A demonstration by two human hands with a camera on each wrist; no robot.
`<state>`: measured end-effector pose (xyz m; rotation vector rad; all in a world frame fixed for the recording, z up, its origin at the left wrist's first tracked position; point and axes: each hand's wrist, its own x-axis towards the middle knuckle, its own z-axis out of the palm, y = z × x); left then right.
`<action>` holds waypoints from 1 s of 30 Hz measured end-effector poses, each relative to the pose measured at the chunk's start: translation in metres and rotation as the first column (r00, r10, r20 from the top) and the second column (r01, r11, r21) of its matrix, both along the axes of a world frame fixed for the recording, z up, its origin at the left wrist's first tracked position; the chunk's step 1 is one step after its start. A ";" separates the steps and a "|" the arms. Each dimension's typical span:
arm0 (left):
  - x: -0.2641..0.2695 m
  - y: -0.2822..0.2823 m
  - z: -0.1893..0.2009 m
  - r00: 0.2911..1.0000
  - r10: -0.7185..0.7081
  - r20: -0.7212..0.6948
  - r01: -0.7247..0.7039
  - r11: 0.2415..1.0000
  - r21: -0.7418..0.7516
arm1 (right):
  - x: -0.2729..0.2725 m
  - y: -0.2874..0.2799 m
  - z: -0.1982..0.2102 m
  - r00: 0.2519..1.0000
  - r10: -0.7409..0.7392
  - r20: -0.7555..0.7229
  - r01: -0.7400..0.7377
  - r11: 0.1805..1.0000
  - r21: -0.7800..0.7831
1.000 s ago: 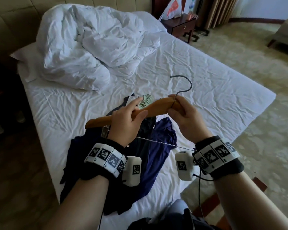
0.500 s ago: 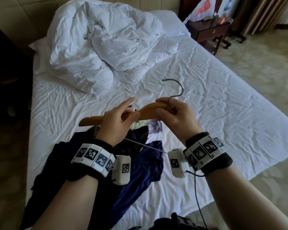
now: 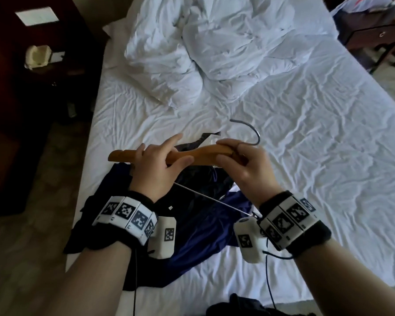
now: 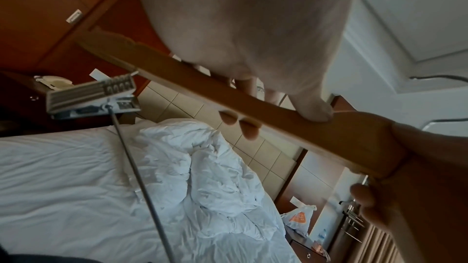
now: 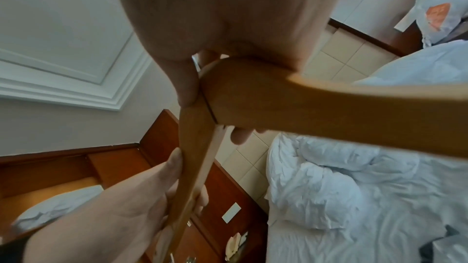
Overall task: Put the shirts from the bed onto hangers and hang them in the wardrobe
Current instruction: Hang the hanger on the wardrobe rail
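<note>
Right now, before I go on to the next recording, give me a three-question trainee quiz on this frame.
1. True or false: the dark blue shirt is already on the wooden hanger.
2. Which hand grips the hanger nearest its metal hook? A) left hand B) right hand C) neither
3. Fill in: the crumpled white duvet lies at the ____ end of the bed.

Key: 1. False; it lies on the bed beneath the hanger. 2. B. 3. Far (head) end.
</note>
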<state>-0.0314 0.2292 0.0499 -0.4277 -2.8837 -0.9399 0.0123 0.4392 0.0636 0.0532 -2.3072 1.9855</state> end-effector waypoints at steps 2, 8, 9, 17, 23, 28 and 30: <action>-0.003 -0.007 -0.013 0.997 -0.043 0.057 0.043 0.999 -0.006 | 0.003 -0.002 -0.007 0.998 0.048 0.045 -0.050 0.997 0.058; -0.013 -0.004 -0.062 0.972 -0.163 0.171 0.163 0.987 0.009 | -0.001 -0.006 -0.039 0.930 0.220 0.293 -0.249 0.966 0.067; -0.014 -0.003 -0.071 0.976 -0.158 0.149 0.150 0.987 0.061 | -0.003 -0.007 -0.048 0.929 0.196 0.313 -0.228 0.971 0.067; -0.003 -0.049 -0.169 0.806 0.311 0.503 -0.418 0.901 0.112 | -0.041 -0.041 -0.151 0.955 -0.008 0.298 -0.052 0.980 0.191; 0.040 -0.101 -0.234 0.483 0.555 0.677 -0.675 0.729 -0.116 | -0.071 -0.073 -0.218 0.947 0.050 0.319 -0.158 0.933 0.324; 0.056 -0.106 -0.270 0.332 0.589 0.737 -0.738 0.649 -0.186 | -0.087 -0.096 -0.255 0.947 0.092 0.309 -0.215 0.894 0.393; 0.056 -0.105 -0.282 0.296 0.581 0.758 -0.750 0.633 -0.192 | -0.092 -0.102 -0.270 0.939 0.111 0.326 -0.240 0.889 0.389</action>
